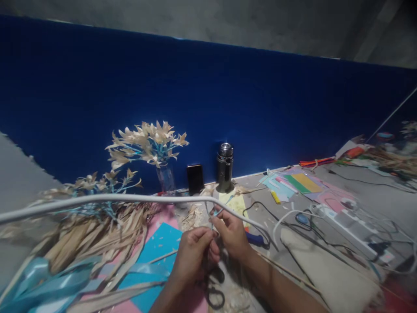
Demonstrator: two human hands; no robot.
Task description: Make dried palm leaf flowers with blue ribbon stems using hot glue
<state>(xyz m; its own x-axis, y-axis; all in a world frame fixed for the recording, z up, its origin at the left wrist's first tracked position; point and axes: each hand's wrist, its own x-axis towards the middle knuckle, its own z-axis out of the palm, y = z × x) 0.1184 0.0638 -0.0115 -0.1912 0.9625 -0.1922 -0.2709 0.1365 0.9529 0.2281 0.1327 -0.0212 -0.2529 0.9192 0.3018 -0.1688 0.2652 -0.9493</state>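
My left hand [197, 247] and my right hand [230, 231] meet over the table, fingers pinched close together. From the fingertips of my right hand shows a thin light-blue strip [216, 212], perhaps a flower stem. What the left fingers pinch is hidden. Black-handled scissors [215, 299] show just below my left hand; whether they touch it I cannot tell. Behind the hands lies a yellow paper [239, 204]. A glass vase [166, 177] holds cream flowers [153, 137] on light-blue stems, and more such flowers [100, 184] lie at the left.
A white cable [130, 199] crosses in front of the view. Dried husk strips [94, 239], blue ribbon [61, 282] and blue paper [163, 243] cover the left. A thermos [224, 167] and phone [195, 179] stand by the blue wall. A power strip [355, 230] with tangled cords lies right.
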